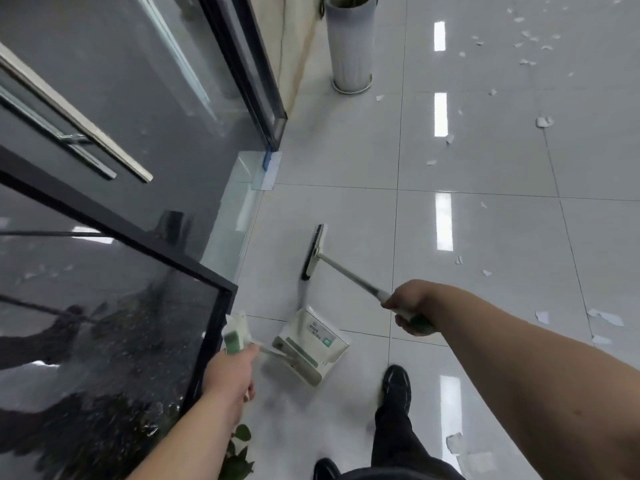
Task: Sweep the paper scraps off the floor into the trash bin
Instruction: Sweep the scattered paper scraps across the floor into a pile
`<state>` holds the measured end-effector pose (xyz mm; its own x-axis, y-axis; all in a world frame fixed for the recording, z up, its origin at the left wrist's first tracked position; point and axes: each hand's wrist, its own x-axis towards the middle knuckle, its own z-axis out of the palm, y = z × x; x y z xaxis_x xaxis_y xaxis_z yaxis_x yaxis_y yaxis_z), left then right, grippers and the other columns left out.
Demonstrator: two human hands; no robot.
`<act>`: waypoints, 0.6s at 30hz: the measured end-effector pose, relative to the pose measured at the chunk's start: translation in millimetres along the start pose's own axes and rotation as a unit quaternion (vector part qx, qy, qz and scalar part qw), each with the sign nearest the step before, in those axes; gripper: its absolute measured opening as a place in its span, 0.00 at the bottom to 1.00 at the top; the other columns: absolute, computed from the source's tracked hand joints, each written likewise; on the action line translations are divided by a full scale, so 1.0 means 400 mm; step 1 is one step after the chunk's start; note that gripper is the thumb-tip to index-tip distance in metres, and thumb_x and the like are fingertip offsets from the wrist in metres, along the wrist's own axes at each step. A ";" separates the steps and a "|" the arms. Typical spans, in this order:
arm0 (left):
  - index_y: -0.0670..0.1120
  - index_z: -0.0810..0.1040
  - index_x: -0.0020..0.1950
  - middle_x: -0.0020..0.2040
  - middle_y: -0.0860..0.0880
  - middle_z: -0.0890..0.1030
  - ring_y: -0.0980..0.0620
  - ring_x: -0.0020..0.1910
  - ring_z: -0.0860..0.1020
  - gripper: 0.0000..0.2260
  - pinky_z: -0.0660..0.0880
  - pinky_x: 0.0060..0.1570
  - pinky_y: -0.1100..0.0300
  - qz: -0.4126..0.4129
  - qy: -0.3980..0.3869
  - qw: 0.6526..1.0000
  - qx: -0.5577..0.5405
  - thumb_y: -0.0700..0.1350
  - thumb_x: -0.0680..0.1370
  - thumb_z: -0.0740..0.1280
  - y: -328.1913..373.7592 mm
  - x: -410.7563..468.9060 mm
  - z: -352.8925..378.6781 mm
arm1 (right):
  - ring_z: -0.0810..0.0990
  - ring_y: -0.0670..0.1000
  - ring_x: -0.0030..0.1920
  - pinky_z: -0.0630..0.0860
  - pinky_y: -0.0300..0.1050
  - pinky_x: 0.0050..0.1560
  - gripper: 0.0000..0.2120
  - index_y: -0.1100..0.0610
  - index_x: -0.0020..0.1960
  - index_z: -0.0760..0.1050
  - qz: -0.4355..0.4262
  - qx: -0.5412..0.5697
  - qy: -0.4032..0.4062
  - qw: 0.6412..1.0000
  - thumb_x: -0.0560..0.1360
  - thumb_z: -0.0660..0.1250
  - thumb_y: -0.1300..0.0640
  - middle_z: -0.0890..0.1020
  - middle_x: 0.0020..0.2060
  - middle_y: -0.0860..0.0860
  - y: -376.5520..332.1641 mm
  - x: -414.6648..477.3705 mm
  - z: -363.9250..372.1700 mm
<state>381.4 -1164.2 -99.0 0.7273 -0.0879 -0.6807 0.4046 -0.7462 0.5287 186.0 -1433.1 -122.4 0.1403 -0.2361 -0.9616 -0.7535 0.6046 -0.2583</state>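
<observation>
My left hand (231,370) grips the green-and-white handle of a white dustpan (310,344), which hangs tilted just above the floor ahead of my feet. My right hand (408,308) grips the white-and-green handle of a broom; its shaft runs up and left to the flat black-and-white broom head (314,251), low over the tile. White paper scraps (526,39) lie scattered across the glossy grey tiles at the right, with larger pieces (604,318) close beside my right arm. No trash bin is identifiable.
A glass door with a metal bar handle (76,123) and black-framed glass panels fill the left side. A tall white ribbed cylinder (349,46) stands by the wall at the top. My black shoe (396,382) steps forward. Green leaves (239,452) show at the bottom.
</observation>
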 end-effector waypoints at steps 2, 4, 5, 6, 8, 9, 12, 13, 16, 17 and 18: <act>0.39 0.78 0.46 0.30 0.46 0.69 0.50 0.26 0.66 0.10 0.66 0.29 0.58 0.003 0.003 1.000 0.010 0.46 0.81 0.69 0.037 -0.002 0.040 | 0.75 0.49 0.35 0.74 0.39 0.28 0.15 0.62 0.62 0.70 0.020 0.002 0.006 1.000 0.80 0.68 0.56 0.75 0.45 0.56 -0.009 0.005 -0.063; 0.41 0.77 0.45 0.29 0.46 0.69 0.50 0.25 0.65 0.08 0.66 0.28 0.59 0.009 -0.006 1.000 0.017 0.44 0.81 0.69 0.080 0.000 0.088 | 0.75 0.49 0.34 0.75 0.39 0.29 0.16 0.64 0.60 0.70 0.043 0.021 0.019 0.999 0.80 0.69 0.55 0.76 0.43 0.56 0.002 0.000 -0.138; 0.41 0.77 0.44 0.29 0.46 0.69 0.51 0.25 0.65 0.08 0.65 0.28 0.60 0.012 -0.013 1.000 0.020 0.43 0.80 0.69 0.101 0.005 0.113 | 0.76 0.50 0.34 0.75 0.39 0.30 0.16 0.64 0.59 0.71 0.056 0.041 0.033 0.997 0.79 0.70 0.55 0.76 0.43 0.56 0.019 -0.005 -0.178; 0.41 0.78 0.44 0.29 0.46 0.70 0.51 0.25 0.65 0.07 0.65 0.27 0.61 0.016 -0.020 0.999 0.025 0.42 0.80 0.69 0.125 0.007 0.138 | 0.76 0.50 0.34 0.75 0.39 0.31 0.15 0.64 0.58 0.71 0.066 0.062 0.050 0.995 0.79 0.71 0.55 0.76 0.43 0.56 0.042 -0.008 -0.217; 0.40 0.78 0.44 0.28 0.46 0.71 0.50 0.24 0.65 0.06 0.64 0.28 0.61 0.025 -0.026 0.999 0.037 0.41 0.79 0.69 0.170 0.015 0.187 | 0.75 0.51 0.35 0.74 0.37 0.28 0.13 0.63 0.57 0.72 0.079 0.102 0.081 0.988 0.78 0.71 0.57 0.76 0.46 0.55 0.104 -0.023 -0.293; 0.40 0.78 0.43 0.28 0.45 0.71 0.51 0.23 0.64 0.07 0.63 0.28 0.61 0.030 -0.034 0.998 0.047 0.41 0.79 0.69 0.195 0.017 0.219 | 0.75 0.51 0.36 0.74 0.36 0.27 0.12 0.62 0.56 0.72 0.084 0.127 0.095 0.984 0.78 0.71 0.58 0.75 0.47 0.55 0.144 -0.034 -0.338; 0.40 0.75 0.40 0.26 0.45 0.70 0.52 0.22 0.64 0.09 0.62 0.28 0.61 0.035 -0.050 0.996 0.063 0.42 0.78 0.70 0.249 0.028 0.291 | 0.75 0.51 0.39 0.74 0.35 0.24 0.10 0.60 0.55 0.71 0.096 0.188 0.125 0.969 0.78 0.70 0.60 0.74 0.50 0.55 0.257 -0.063 -0.447; 0.40 0.75 0.40 0.26 0.45 0.70 0.52 0.22 0.64 0.09 0.63 0.28 0.61 0.039 -0.060 0.995 0.069 0.42 0.78 0.70 0.267 0.025 0.324 | 0.74 0.51 0.39 0.73 0.35 0.24 0.09 0.60 0.56 0.71 0.101 0.208 0.131 0.964 0.78 0.69 0.61 0.73 0.49 0.55 0.295 -0.078 -0.486; 0.41 0.74 0.41 0.27 0.44 0.70 0.51 0.22 0.66 0.08 0.65 0.28 0.62 0.071 -0.089 0.990 0.085 0.41 0.77 0.71 0.318 0.012 0.429 | 0.74 0.51 0.42 0.73 0.37 0.27 0.10 0.59 0.58 0.72 0.106 0.233 0.151 0.955 0.78 0.68 0.59 0.73 0.50 0.54 0.398 -0.113 -0.582; 0.42 0.74 0.41 0.27 0.44 0.70 0.51 0.22 0.66 0.08 0.65 0.27 0.63 0.083 -0.101 0.987 0.090 0.41 0.77 0.71 0.333 0.002 0.464 | 0.75 0.51 0.43 0.74 0.38 0.29 0.12 0.59 0.59 0.72 0.113 0.245 0.160 0.950 0.78 0.69 0.59 0.74 0.51 0.53 0.431 -0.123 -0.605; 0.42 0.74 0.42 0.29 0.44 0.70 0.50 0.23 0.67 0.08 0.66 0.26 0.63 0.093 -0.114 0.984 0.099 0.41 0.77 0.71 0.346 -0.010 0.497 | 0.76 0.51 0.44 0.75 0.38 0.31 0.14 0.59 0.60 0.73 0.120 0.268 0.168 0.941 0.76 0.71 0.60 0.75 0.51 0.53 0.462 -0.134 -0.624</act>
<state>324.4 -1398.1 -124.0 0.6267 -0.3644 -0.6888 0.1426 -0.8154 0.5611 -120.8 -1498.7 -95.4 -0.2712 -0.2161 -0.9380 -0.2927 0.9468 -0.1335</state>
